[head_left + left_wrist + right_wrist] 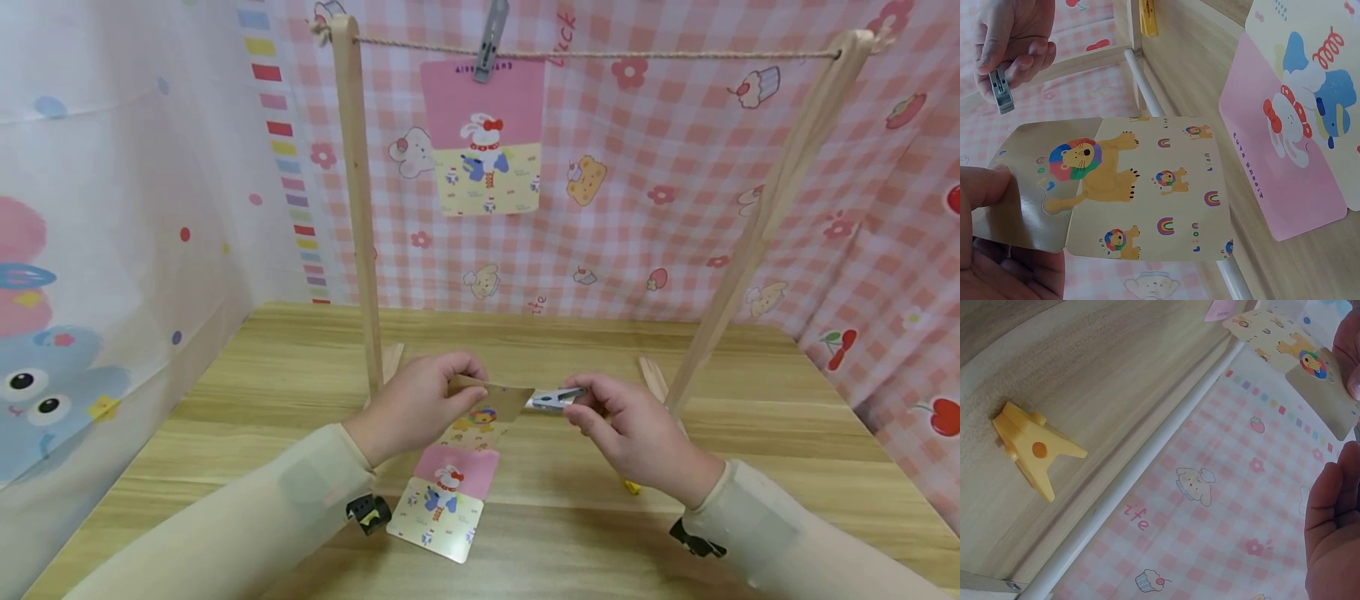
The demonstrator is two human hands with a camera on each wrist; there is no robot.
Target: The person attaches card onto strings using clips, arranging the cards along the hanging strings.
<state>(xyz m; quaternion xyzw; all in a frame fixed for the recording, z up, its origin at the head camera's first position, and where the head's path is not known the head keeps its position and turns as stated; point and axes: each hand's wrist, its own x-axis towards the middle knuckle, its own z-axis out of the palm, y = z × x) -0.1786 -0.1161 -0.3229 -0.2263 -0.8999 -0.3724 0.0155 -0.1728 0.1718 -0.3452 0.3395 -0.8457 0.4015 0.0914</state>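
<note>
My left hand [423,404] pinches a lion card [1116,187] by its shiny tan end, thumb on one face and fingers behind. To the right, my right hand [637,433] holds a grey clothespin [1001,90] between thumb and fingers. The clothespin's tip points at the card's edge, with a small gap between them in the left wrist view. Below the left hand, a pink and yellow rabbit card [442,508] lies on the wooden table [285,483]. A yellow clothespin [1038,450] rests on the table, mostly hidden behind the right hand in the head view.
A rope [675,55] runs between a left wooden post [356,192] and a right wooden post [780,200]. From it hangs another rabbit card [487,179], held by a grey clip [491,42]. Pink checked cloth [622,233] forms the backdrop.
</note>
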